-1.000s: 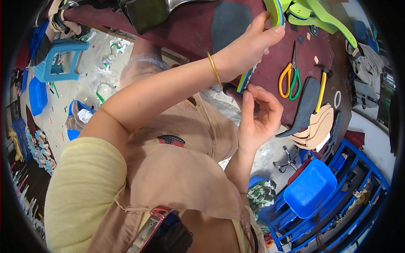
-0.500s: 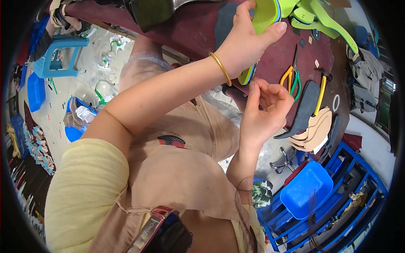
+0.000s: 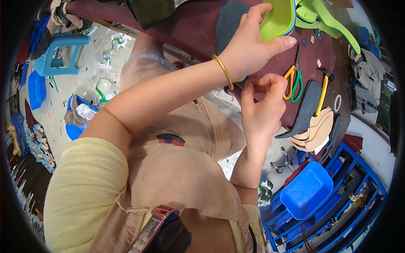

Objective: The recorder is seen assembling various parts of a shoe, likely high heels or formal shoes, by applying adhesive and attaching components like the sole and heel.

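A lime-green curved insole (image 3: 278, 19) with a thin blue and white edge is gripped in my left hand (image 3: 249, 46), with the thumb along its near side. Its lower end is mostly hidden behind the left wrist, which wears a gold bangle (image 3: 222, 71). My right hand (image 3: 265, 101) is close to that lower end, thumb and fingers drawn into a pinch. Whatever is between those fingertips is too small or hidden to make out. Just right of that hand, scissors (image 3: 297, 78) with one orange and one green handle lie on the dark red tabletop (image 3: 278, 61).
More lime-green strips (image 3: 331, 26) lie at the far right. A yellow-handled hammer (image 3: 321, 96), a dark grey sole (image 3: 307, 104) and beige sole-shaped sheets (image 3: 316, 130) line the right edge. A blue tub (image 3: 306, 189) sits on a blue rack; a blue stool (image 3: 63, 55) stands left.
My left hand and the insole have shifted slightly to the right. My right fingers have curled in more tightly, and the hand has turned beside the left wrist.
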The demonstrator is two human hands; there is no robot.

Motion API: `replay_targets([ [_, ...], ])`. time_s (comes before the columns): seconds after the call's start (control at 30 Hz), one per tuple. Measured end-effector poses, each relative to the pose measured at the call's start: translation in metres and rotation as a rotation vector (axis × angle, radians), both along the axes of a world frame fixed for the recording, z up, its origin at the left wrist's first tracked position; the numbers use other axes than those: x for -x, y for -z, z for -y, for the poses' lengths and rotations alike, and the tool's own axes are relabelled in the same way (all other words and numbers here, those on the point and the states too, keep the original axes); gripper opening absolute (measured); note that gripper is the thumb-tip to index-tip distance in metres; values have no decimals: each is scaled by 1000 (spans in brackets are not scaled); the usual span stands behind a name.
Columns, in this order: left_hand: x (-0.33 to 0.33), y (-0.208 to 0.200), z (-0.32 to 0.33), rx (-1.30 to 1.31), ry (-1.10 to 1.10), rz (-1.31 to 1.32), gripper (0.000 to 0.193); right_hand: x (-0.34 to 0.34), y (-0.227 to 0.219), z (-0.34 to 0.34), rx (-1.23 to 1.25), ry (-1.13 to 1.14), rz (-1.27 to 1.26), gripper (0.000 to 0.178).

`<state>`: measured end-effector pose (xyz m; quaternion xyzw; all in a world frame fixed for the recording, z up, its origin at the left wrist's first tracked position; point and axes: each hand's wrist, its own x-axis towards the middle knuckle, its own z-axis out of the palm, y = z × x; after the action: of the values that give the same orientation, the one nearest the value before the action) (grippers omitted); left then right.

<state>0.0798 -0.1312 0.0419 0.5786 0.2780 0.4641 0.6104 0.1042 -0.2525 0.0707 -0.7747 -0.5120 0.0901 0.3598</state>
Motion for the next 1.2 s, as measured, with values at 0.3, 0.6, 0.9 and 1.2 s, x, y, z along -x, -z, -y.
replay_targets([
  [0.3, 10, -8, -6, 322, 251, 223, 65, 3, 6, 8, -246, 29, -438, 28],
  [0.6, 13, 0, 1, 333, 225, 245, 83, -1, 7, 0, -362, 114, -524, 30],
  [0.9, 25, -7, 5, 281, 327, 160, 74, 0, 4, -9, -251, 102, -385, 26],
  [1.2, 23, 12, -8, 160, 241, -1, 65, 13, -12, 11, -441, -178, -1291, 34],
])
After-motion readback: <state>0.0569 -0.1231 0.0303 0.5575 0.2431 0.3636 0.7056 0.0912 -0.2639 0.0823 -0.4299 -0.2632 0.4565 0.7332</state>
